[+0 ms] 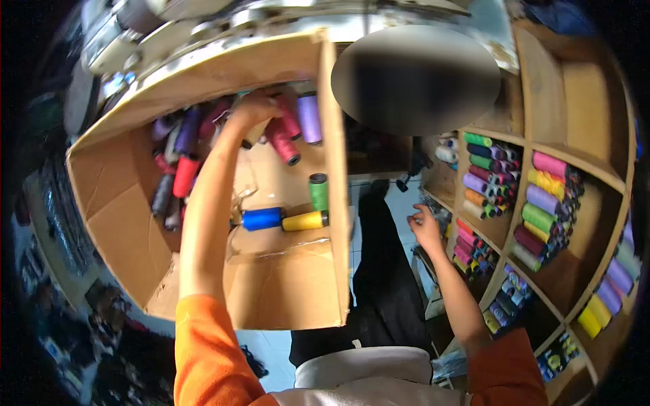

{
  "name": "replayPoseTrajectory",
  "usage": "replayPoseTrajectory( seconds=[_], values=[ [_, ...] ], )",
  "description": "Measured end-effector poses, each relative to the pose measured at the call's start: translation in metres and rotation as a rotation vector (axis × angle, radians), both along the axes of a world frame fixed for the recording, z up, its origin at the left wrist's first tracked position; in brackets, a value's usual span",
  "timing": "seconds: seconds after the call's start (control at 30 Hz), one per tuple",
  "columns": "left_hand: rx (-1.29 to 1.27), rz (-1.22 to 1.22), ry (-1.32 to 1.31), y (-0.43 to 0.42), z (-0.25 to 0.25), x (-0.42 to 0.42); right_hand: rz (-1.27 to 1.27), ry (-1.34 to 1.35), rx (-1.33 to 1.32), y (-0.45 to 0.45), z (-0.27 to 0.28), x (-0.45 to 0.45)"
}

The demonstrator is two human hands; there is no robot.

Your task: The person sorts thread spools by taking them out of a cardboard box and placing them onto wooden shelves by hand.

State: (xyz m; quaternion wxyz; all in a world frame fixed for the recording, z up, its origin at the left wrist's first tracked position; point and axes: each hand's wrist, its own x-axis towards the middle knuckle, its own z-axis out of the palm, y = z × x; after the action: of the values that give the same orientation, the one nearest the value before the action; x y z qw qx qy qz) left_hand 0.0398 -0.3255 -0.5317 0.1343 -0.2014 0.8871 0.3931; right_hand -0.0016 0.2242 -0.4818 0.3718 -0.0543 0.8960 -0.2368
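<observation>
My left hand [257, 111] reaches into the cardboard box [284, 291], among crimson thread spools [283, 142] at its far side. The fingers are curled and blurred, and what they hold, if anything, is hidden. A lilac spool [309, 118] stands by the right wall. Nearer lie a green spool [318, 192], a blue spool [263, 218] and a yellow spool [305, 221]. Purple, dark and red spools [186, 176] are heaped at the left. Outside the box, my right hand [424, 222] hangs beside the shelves, its fingers apart and holding nothing.
Wooden shelves [527, 145] on the right hold stacked spools of many colours, among them pink [550, 164] and green ones. Grey-white equipment [176, 17] runs along the top. Dark piled items [101, 325] lie at the lower left. A blurred oval covers the top centre.
</observation>
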Motion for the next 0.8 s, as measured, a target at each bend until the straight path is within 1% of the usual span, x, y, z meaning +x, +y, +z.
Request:
replayPoseTrajectory(
  seconds=[0.03,0.07,0.1,0.13,0.17,0.2,0.23,0.27,0.3,0.33,0.37,0.4,0.43,0.47,0.5,0.53,0.57,0.6,0.63,0.67,0.7,0.73,0.77,0.8],
  values=[
    [-0.063,0.051,-0.039,0.004,0.003,0.004,0.0,-0.002,-0.01,0.001,0.003,0.0],
    [0.014,0.048,-0.133,0.011,0.038,0.005,0.025,0.035,0.001,-0.001,0.011,-0.002],
    [0.084,0.047,-0.23,0.019,0.075,0.005,0.002,0.036,-0.047,-0.003,0.017,-0.002],
    [0.053,0.102,-0.137,0.017,0.081,0.019,-0.039,0.002,-0.06,-0.007,0.026,-0.004],
    [0.16,0.21,-0.092,0.015,0.103,0.031,-0.034,0.013,-0.054,-0.008,0.03,-0.007],
    [0.187,0.335,-0.133,0.031,0.162,0.033,-0.095,-0.025,-0.123,-0.011,0.034,-0.009],
    [0.058,0.355,-0.213,0.046,0.224,0.032,-0.123,-0.063,-0.196,-0.012,0.031,-0.01],
    [0.24,0.409,-0.141,0.034,0.241,0.057,-0.136,-0.086,-0.311,-0.025,0.045,-0.014],
    [0.209,0.504,-0.09,0.03,0.264,0.079,-0.146,-0.123,-0.38,-0.045,0.067,-0.02],
    [0.17,0.628,-0.001,0.052,0.304,0.084,-0.159,-0.137,-0.501,-0.063,0.089,-0.024],
    [0.164,0.652,0.033,0.053,0.332,0.106,-0.18,-0.205,-0.617,-0.077,0.105,-0.028],
    [0.157,0.675,0.068,0.054,0.36,0.128,-0.173,-0.288,-0.725,-0.098,0.144,-0.036],
    [0.142,0.702,0.119,0.074,0.383,0.138,-0.115,-0.349,-0.779,-0.112,0.179,-0.044],
    [0.136,0.716,0.183,0.102,0.396,0.139,-0.088,-0.489,-0.981,-0.119,0.203,-0.048],
    [0.131,0.721,0.26,0.135,0.404,0.137,-0.002,-0.631,-1.039,-0.122,0.236,-0.059],
    [0.124,0.712,0.333,0.172,0.405,0.131,0.021,-0.757,-1.067,-0.122,0.263,-0.066],
    [0.109,0.672,0.399,0.208,0.399,0.122,0.089,-0.741,-1.175,-0.118,0.277,-0.07],
    [0.154,0.616,0.425,0.239,0.392,0.108,0.064,-0.727,-1.165,-0.109,0.284,-0.07],
    [0.307,0.562,0.36,0.264,0.384,0.084,0.04,-0.713,-1.153,-0.1,0.288,-0.072],
    [0.696,0.475,0.09,0.278,0.383,0.054,0.181,-0.398,-1.122,-0.087,0.277,-0.075],
    [0.718,0.624,0.032,0.305,0.376,0.028,0.162,-0.195,-1.049,-0.071,0.271,-0.078],
    [0.725,0.498,0.038,0.316,0.359,0.015,0.019,-0.338,-1.007,-0.051,0.264,-0.081],
    [0.656,0.419,-0.006,0.33,0.345,0.003,-0.183,-0.463,-1.007,-0.033,0.257,-0.084],
    [0.616,0.395,0.074,0.346,0.319,0.005,-0.197,-0.424,-0.913,-0.016,0.252,-0.095]
  ],
)
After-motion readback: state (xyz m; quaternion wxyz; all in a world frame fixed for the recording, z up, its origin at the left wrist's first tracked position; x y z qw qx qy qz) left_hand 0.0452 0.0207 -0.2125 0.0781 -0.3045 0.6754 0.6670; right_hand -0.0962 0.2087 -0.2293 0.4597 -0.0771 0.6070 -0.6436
